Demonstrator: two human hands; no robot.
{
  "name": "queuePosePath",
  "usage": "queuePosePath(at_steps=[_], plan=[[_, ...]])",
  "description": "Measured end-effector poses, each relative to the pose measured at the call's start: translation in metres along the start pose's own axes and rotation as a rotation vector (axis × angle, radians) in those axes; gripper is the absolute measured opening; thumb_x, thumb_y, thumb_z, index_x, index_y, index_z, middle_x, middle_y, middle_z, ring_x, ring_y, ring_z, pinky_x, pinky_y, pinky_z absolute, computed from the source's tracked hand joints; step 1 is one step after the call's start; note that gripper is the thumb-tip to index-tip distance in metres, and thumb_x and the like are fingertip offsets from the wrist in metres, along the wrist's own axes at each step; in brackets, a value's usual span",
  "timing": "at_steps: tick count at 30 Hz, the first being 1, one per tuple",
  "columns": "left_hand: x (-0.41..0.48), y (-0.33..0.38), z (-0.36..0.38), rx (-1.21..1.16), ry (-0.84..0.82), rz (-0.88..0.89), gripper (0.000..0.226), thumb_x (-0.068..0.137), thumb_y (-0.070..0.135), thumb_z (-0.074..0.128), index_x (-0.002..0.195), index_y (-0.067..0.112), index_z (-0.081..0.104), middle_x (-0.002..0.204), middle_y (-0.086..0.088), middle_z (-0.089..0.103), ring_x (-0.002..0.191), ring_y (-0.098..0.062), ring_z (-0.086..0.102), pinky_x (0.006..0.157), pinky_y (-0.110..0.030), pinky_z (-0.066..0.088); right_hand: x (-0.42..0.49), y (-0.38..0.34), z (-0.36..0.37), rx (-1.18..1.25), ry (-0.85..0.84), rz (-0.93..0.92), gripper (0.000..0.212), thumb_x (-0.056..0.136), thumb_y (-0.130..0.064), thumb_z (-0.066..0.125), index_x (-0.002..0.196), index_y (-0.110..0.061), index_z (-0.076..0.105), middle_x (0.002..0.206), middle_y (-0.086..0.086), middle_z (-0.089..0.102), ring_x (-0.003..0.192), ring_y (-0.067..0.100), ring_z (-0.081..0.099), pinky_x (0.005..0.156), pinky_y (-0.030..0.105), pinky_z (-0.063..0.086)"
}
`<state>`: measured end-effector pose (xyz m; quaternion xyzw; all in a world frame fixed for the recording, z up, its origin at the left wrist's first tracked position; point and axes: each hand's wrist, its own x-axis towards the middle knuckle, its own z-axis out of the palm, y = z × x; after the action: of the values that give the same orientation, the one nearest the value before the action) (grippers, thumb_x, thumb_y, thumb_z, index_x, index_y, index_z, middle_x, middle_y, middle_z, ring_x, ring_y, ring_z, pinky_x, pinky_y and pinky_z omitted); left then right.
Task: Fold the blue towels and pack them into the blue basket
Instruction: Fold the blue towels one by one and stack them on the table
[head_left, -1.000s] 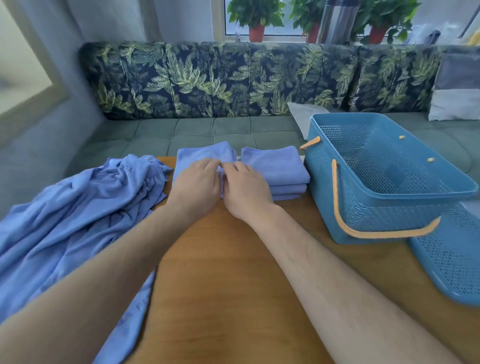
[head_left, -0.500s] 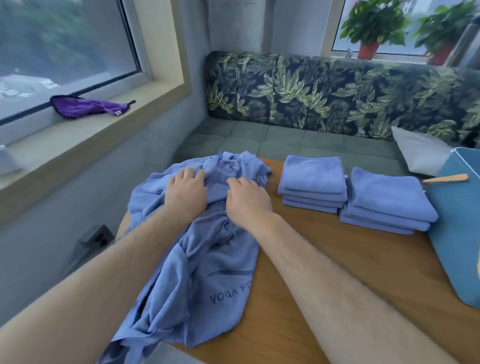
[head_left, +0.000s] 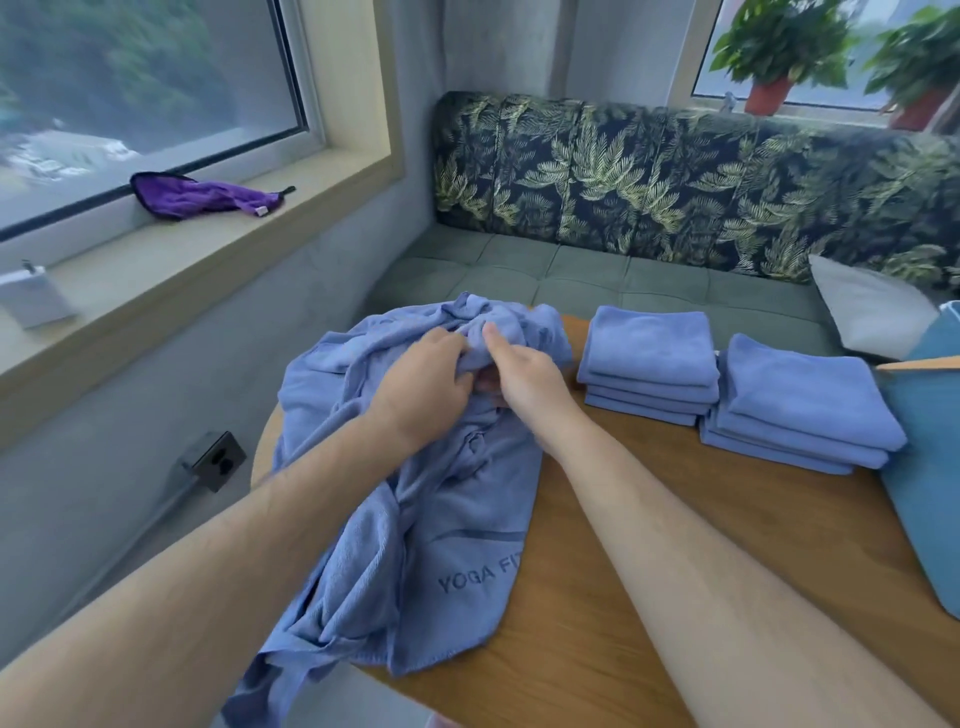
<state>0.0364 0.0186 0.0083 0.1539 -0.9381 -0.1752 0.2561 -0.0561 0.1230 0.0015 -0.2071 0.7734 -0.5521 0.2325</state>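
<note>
A crumpled pile of blue towels (head_left: 415, 519) lies on the left part of the wooden table (head_left: 649, 571) and hangs over its near-left edge. My left hand (head_left: 426, 382) and my right hand (head_left: 524, 374) are on top of the pile, both gripping a bunched fold of the cloth between them. Two stacks of folded blue towels stand to the right: one stack (head_left: 649, 358) at the table's far edge, the other stack (head_left: 800, 405) beside it. The blue basket (head_left: 930, 467) shows only as a wall and a tan handle at the right edge.
A green bench seat (head_left: 571, 275) with a leaf-print backrest runs behind the table. A grey cushion (head_left: 872, 306) lies on it near the basket. A purple cloth (head_left: 197, 195) and a small white box (head_left: 34, 299) sit on the windowsill at left.
My hands left the folded stack, moved left onto the crumpled pile, and now close on a fold of it. My view turned left, so the basket slid to the right edge.
</note>
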Motion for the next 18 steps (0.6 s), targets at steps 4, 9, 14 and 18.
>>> queuePosePath(at_steps=[4,9,14,18], plan=[[-0.012,0.035,0.003,-0.135,-0.064,0.033,0.013,0.090,0.014,0.057,0.086,0.011,0.069,0.081,0.001,0.063,0.075,-0.020,0.057,0.070,-0.038,0.045,-0.009,0.019,-0.028,0.091,0.095,-0.034,0.041,0.074,-0.049,0.067,0.073,-0.009,0.061,0.088,0.020,0.071,0.085,0.035,0.071,0.080,0.061,0.056],[-0.015,0.069,0.008,-0.140,-0.177,0.016,0.012,0.091,0.019,0.060,0.080,0.018,0.066,0.071,0.002,0.063,0.064,-0.014,0.055,0.059,-0.027,0.039,-0.041,0.025,-0.070,0.065,0.164,-0.020,0.028,0.079,-0.037,0.064,0.076,-0.010,0.057,0.077,0.018,0.072,0.075,0.034,0.071,0.076,0.059,0.055],[-0.005,0.104,0.007,-0.243,-0.200,-0.045,0.032,0.095,0.049,0.057,0.083,0.020,0.064,0.075,0.008,0.063,0.069,-0.006,0.057,0.061,-0.025,0.040,-0.061,0.004,-0.102,0.106,0.128,-0.040,0.019,0.081,-0.036,0.057,0.075,-0.018,0.055,0.083,0.009,0.067,0.081,0.022,0.065,0.087,0.049,0.058],[0.013,0.108,-0.004,-0.286,-0.121,-0.124,0.025,0.097,0.039,0.053,0.105,0.018,0.065,0.102,0.002,0.066,0.097,-0.014,0.059,0.085,-0.029,0.042,-0.075,-0.025,-0.131,0.159,0.220,-0.169,0.025,0.095,-0.028,0.054,0.075,-0.018,0.045,0.074,-0.003,0.047,0.069,0.012,0.046,0.066,0.031,0.042]])
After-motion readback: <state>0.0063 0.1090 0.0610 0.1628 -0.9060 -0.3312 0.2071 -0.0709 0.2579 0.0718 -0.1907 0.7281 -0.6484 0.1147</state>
